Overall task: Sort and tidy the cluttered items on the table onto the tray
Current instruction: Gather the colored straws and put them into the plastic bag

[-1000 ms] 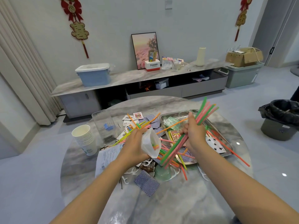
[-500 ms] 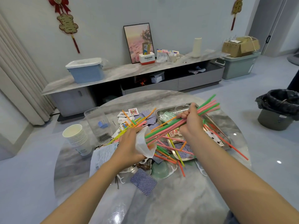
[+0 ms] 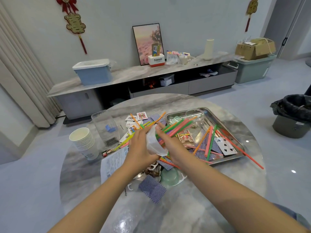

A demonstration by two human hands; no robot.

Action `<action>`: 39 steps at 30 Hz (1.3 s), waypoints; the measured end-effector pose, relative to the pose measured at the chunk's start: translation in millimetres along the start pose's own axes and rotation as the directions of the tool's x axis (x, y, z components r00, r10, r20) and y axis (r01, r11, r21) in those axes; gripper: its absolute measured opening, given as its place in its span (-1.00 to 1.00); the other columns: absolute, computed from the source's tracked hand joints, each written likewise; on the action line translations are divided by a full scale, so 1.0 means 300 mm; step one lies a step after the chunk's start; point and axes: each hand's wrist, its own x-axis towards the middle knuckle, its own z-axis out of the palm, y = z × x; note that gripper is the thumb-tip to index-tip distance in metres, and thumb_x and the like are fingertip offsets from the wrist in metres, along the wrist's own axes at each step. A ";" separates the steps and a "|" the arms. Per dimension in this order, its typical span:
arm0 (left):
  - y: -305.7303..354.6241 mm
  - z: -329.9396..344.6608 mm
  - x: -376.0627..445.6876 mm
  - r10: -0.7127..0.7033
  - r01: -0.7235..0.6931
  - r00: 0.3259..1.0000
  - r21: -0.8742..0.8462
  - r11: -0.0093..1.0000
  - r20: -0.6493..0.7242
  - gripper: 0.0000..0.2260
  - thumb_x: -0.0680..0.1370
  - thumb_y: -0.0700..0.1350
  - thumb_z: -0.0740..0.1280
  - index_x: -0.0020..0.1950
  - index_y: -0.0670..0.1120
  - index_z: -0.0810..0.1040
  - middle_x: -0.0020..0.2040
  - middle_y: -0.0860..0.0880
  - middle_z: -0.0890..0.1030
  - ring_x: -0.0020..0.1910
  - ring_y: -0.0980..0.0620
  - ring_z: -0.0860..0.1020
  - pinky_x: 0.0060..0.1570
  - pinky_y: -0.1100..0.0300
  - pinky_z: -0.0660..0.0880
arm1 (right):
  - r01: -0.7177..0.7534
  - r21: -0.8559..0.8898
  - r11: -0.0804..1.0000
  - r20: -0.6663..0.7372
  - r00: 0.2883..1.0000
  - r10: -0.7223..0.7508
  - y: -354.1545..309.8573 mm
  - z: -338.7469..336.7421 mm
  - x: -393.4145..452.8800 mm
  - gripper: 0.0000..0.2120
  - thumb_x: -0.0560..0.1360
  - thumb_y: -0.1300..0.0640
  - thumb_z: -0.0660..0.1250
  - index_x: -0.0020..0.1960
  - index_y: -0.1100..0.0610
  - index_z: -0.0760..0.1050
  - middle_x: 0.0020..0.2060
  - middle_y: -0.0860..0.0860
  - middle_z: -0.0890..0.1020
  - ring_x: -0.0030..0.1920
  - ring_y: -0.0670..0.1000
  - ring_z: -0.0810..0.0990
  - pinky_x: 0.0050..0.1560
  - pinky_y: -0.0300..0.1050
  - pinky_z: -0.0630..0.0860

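My left hand (image 3: 140, 148) grips a clear plastic cup (image 3: 154, 145) tilted on its side above the table's middle. My right hand (image 3: 170, 143) holds a bundle of coloured sticks (image 3: 176, 127), green, pink and orange, with its lower ends inside the cup's mouth. The metal tray (image 3: 223, 121) lies to the right, with loose sticks (image 3: 210, 142), playing cards (image 3: 225, 146) and a clear glass (image 3: 195, 117) in it. More cards (image 3: 141, 116) and sticks are scattered behind my hands.
A stack of paper cups (image 3: 85, 142) and a clear box (image 3: 106, 127) stand at the left. A printed sheet (image 3: 112, 161), a blue-backed card (image 3: 152, 189), a green lid (image 3: 170, 176) and floss picks lie near me. One long red stick (image 3: 247, 155) overhangs the tray's right edge.
My right hand has swung the stick bundle from steep to nearly flat and pushed its ends into the cup held by my left hand. Both hands came closer together.
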 end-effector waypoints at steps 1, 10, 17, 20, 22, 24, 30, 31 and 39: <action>-0.004 0.000 0.004 -0.005 0.005 1.000 -0.003 1.000 -0.021 -0.29 0.25 0.06 0.45 0.36 -0.07 0.33 0.21 0.06 0.40 0.25 0.05 0.34 0.26 0.06 0.26 | 0.033 0.073 0.997 0.006 0.999 -0.034 -0.002 0.000 -0.001 -0.42 0.29 -0.12 0.46 0.28 -0.07 0.44 0.17 0.04 0.60 0.07 -0.01 0.62 0.11 -0.05 0.54; -0.022 -0.004 0.010 -0.010 0.011 0.999 0.026 1.000 -0.031 -0.26 0.28 0.06 0.52 0.38 -0.05 0.31 0.20 0.14 0.32 0.26 0.13 0.26 0.29 0.01 0.23 | 0.345 -0.147 0.927 -0.152 0.918 -0.365 -0.060 -0.036 -0.040 -0.36 0.41 -0.26 0.24 0.42 -0.17 0.14 0.23 -0.18 0.41 0.21 -0.12 0.47 0.25 0.07 0.44; -0.034 -0.002 0.012 0.013 -0.009 0.997 0.055 0.998 -0.073 -0.26 0.29 -0.02 0.54 0.40 -0.07 0.30 0.25 0.03 0.39 0.28 0.08 0.28 0.24 0.14 0.19 | 0.295 -0.299 0.908 -0.079 0.940 -0.331 -0.018 -0.023 -0.035 -0.68 0.60 -0.12 0.10 0.32 -0.11 0.34 0.26 -0.09 0.37 0.10 -0.36 0.39 0.12 -0.35 0.37; -0.036 0.000 0.013 0.011 -0.006 0.997 0.063 0.998 -0.079 -0.25 0.29 0.00 0.53 0.40 -0.05 0.30 0.24 0.05 0.38 0.27 0.10 0.27 0.25 0.11 0.19 | 0.343 -0.284 0.895 -0.038 0.929 -0.368 -0.028 -0.027 -0.040 -0.50 0.56 -0.23 0.00 0.48 -0.18 0.11 0.41 -0.21 0.24 0.34 -0.23 0.23 0.33 -0.12 0.25; -0.036 0.005 0.015 0.009 -0.005 0.996 0.057 0.998 -0.083 -0.26 0.28 0.04 0.51 0.39 -0.05 0.30 0.25 0.04 0.39 0.28 0.10 0.27 0.23 0.13 0.16 | 0.319 -0.345 0.883 0.064 0.946 -0.317 -0.010 -0.020 -0.045 -0.42 0.52 -0.28 -0.08 0.49 -0.15 0.13 0.39 -0.24 0.26 0.36 -0.25 0.20 0.33 -0.25 0.20; -0.039 0.007 0.017 0.007 -0.002 0.997 0.061 0.998 -0.081 -0.26 0.27 0.06 0.48 0.39 -0.06 0.30 0.25 0.03 0.39 0.29 0.08 0.28 0.24 0.13 0.16 | 0.282 -0.366 0.887 0.068 0.958 -0.277 0.012 -0.019 -0.042 -0.52 0.59 -0.20 -0.09 0.44 -0.10 0.26 0.31 -0.19 0.40 0.34 -0.21 0.33 0.18 -0.44 0.27; -0.049 0.008 0.019 -0.012 0.017 0.998 0.081 0.997 -0.066 -0.22 0.28 0.04 0.52 0.42 -0.04 0.26 0.28 0.04 0.34 0.30 0.11 0.24 0.22 0.21 0.06 | 0.380 -0.298 0.876 -0.116 0.896 -0.428 -0.008 -0.034 -0.054 -0.51 0.60 -0.18 -0.01 0.49 -0.24 -0.03 0.41 -0.25 0.19 0.43 -0.13 0.21 0.38 0.15 0.32; -0.047 0.009 0.019 -0.010 0.015 0.998 0.079 0.997 -0.065 -0.22 0.29 0.06 0.51 0.42 -0.04 0.26 0.28 0.04 0.34 0.30 0.11 0.24 0.23 0.20 0.06 | 0.400 -0.306 0.864 -0.105 0.888 -0.449 -0.014 -0.033 -0.059 -0.51 0.59 -0.18 -0.01 0.49 -0.27 -0.05 0.41 -0.26 0.18 0.43 -0.15 0.19 0.37 0.15 0.32; -0.046 0.010 0.019 0.002 0.006 0.996 0.092 0.996 -0.085 -0.25 0.30 0.07 0.51 0.40 -0.05 0.29 0.26 0.04 0.37 0.30 0.08 0.27 0.24 0.15 0.13 | 0.315 -0.376 0.871 0.112 0.949 -0.294 -0.003 -0.021 -0.073 -0.47 0.52 -0.25 -0.07 0.33 -0.07 0.40 0.04 -0.46 0.43 -0.01 -0.61 0.36 -0.05 -0.68 0.28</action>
